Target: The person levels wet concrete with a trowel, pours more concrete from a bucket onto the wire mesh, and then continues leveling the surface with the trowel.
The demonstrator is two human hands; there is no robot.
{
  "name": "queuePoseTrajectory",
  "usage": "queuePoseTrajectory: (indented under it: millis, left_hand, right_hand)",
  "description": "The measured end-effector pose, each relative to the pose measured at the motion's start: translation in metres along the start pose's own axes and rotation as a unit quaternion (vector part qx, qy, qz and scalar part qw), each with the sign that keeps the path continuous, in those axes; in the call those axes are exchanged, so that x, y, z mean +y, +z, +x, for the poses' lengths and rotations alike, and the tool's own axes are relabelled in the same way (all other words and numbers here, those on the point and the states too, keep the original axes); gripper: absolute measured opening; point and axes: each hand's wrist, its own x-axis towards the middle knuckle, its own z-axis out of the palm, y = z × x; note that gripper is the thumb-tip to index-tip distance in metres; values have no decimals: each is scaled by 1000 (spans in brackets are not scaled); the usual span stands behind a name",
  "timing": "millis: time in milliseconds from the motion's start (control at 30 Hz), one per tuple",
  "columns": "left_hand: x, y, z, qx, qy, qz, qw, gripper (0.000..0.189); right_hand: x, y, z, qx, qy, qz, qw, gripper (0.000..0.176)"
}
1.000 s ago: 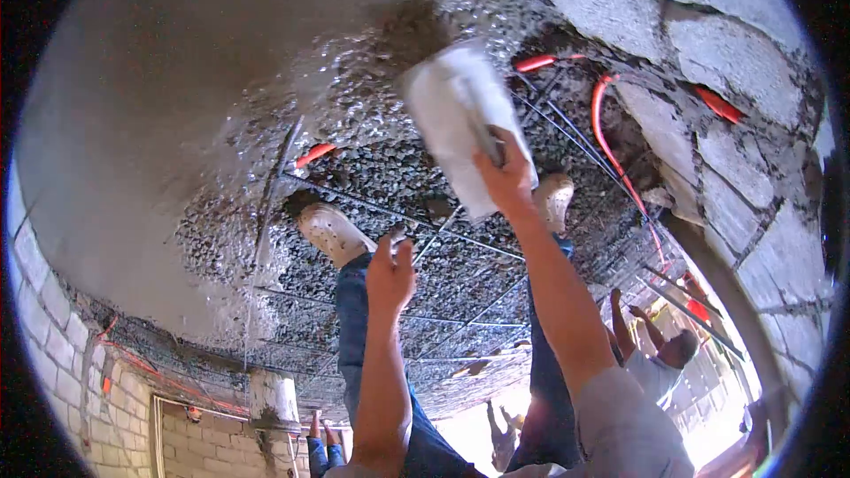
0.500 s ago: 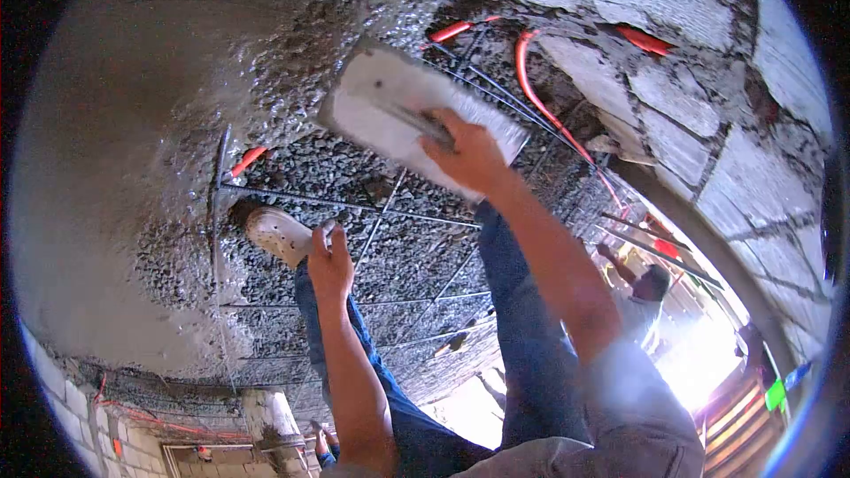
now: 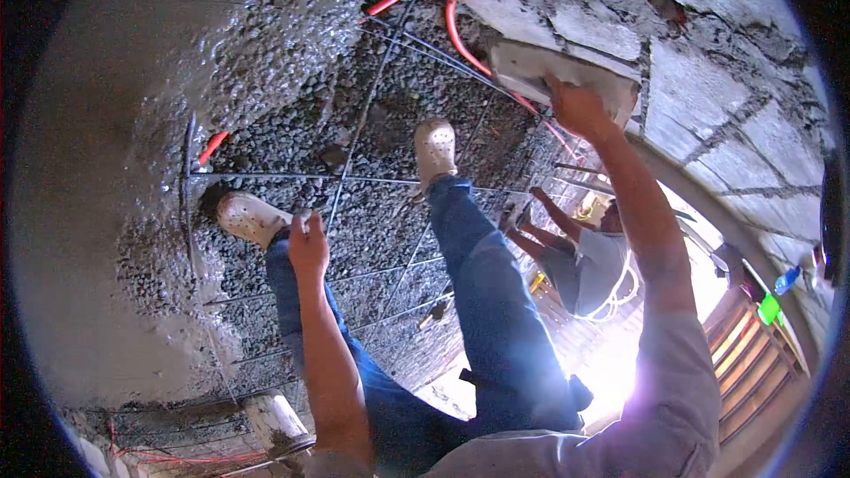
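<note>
My right hand (image 3: 583,111) is wrapped round the handle of a flat rectangular float (image 3: 611,80), held up against the grey block wall (image 3: 677,137) and overlapping it in this view. Lower and to the left, my left hand (image 3: 309,250) is closed above my shoe, with a small greyish bit at its fingertips that I cannot make out. Wet concrete (image 3: 292,40) spreads over the left side, rough and stony at its edge. Bare gravel (image 3: 292,146) lies under my perforated clogs (image 3: 435,142), crossed by thin steel bars (image 3: 365,111).
An orange conduit (image 3: 455,31) curves up beside the wall, and a short orange stub (image 3: 212,148) pokes out near the concrete edge. Another person (image 3: 584,265) bends over at the right, close to a slatted wooden piece (image 3: 739,358). Bright light glares behind my right arm.
My right hand has carried the float right, from over the gravel to the wall. My right clog has come into view on the gravel. My left hand stays closed.
</note>
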Motion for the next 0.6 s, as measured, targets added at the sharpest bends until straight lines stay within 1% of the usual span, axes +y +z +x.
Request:
queuePoseTrajectory:
  millis: [33, 67, 100, 133, 200, 233, 267, 333, 367, 400, 467, 533, 600]
  left_hand:
    - [5, 6, 0, -45, -2, -4, 999, 43]
    - [9, 11, 0, -89, -6, -5, 996, 42]
    - [8, 14, 2, -69, 19, -10, 997, 41]
    - [8, 16, 7, -52, 46, -14, 998, 39]
    - [1, 14, 17, 7, 71, 4, 997, 36]
    - [12, 4, 17, -1, 10, 14, 1000, 38]
    - [10, 1, 22, 34, 23, -13, 999, 41]
    - [9, 4, 31, 50, -19, -33, 998, 44]
    - [24, 12, 30, 88, -21, -23, 996, 45]
    - [43, 17, 27, 121, -22, -9, 992, 46]
    - [76, 37, 15, 120, -27, -29, 992, 46]
    - [106, 65, 8, 128, -23, -58, 990, 47]
    - [125, 87, -4, 90, -24, -154, 984, 45]
  right_hand:
    - [10, 7, 0, 0, 1, -5, 1000, 41]
    - [18, 19, 2, -16, 12, -30, 999, 47]
    - [26, 31, 4, -31, 25, -52, 998, 52]
    - [34, 45, 10, -32, 28, -52, 998, 52]
    - [41, 71, 22, -51, 34, -74, 995, 37]
    - [41, 82, 27, -34, 35, -82, 995, 33]
    - [41, 93, 35, -35, 25, -83, 996, 33]
    - [42, 114, 59, -42, 18, -53, 998, 29]
    - [45, 132, 73, -25, 1, -62, 998, 24]
    - [48, 141, 81, -26, -12, -63, 998, 24]
    - [56, 156, 95, -25, -35, -43, 998, 21]
    - [66, 171, 109, -29, -44, -53, 997, 20]
    - [79, 185, 110, -44, -49, -54, 996, 20]
